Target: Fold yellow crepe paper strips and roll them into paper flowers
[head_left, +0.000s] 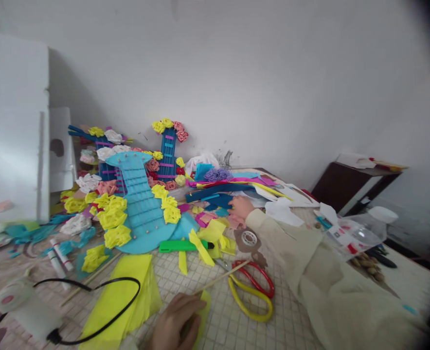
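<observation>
My left hand (pixel 176 322) rests at the near edge of the table, its fingers closed around a thin wooden stick (pixel 224 276) and a piece of yellow paper (pixel 203 311). My right hand (pixel 240 208), in a cream sleeve, reaches far across the table into a heap of coloured paper scraps (pixel 215 224), touching blue and pink pieces; its fingers are curled but what they hold is hidden. Scissors with red and yellow handles (pixel 253 291) lie between the two arms. A roll of clear tape (pixel 249 238) sits beside the right forearm.
A blue paper guitar-shaped model (pixel 140 209) with yellow paper flowers stands at the back left, with blue towers behind it. A green marker (pixel 180 246), yellow paper sheets (pixel 122 291), a black cable (pixel 101 287), a clear plastic container (pixel 357 233) and a dark side table (pixel 349 182) surround the work area.
</observation>
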A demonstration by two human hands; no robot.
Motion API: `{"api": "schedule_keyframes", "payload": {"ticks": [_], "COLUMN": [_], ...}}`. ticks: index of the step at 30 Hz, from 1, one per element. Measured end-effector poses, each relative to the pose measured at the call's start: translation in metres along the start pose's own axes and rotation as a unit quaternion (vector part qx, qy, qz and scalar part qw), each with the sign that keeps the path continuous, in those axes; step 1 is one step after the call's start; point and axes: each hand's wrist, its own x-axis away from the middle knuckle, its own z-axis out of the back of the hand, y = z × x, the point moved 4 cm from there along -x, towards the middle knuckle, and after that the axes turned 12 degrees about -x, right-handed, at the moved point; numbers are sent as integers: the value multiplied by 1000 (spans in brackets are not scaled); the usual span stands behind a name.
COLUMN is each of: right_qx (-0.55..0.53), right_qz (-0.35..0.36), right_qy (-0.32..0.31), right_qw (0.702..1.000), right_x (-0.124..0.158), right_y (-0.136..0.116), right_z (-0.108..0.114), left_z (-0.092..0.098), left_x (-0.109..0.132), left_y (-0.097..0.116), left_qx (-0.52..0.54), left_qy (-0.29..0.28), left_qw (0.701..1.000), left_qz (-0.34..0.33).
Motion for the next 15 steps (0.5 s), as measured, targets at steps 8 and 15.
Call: {"api": "schedule_keyframes", "payload": {"ticks": [8,15], "right_qx": [59,66], "right_qz": [31,-19], "right_qy": [18,33], "right_qw": [998,997], "right_x": [-12,-17], "right_y": [-10,-2], "right_z": [6,13], "left_z": [1,0], "left_x": [-1,0], "left_y": [1,0], "left_qx": [15,14], "left_qy": [7,-1], "left_qw": [1000,1000], "left_qz": [9,2]}}
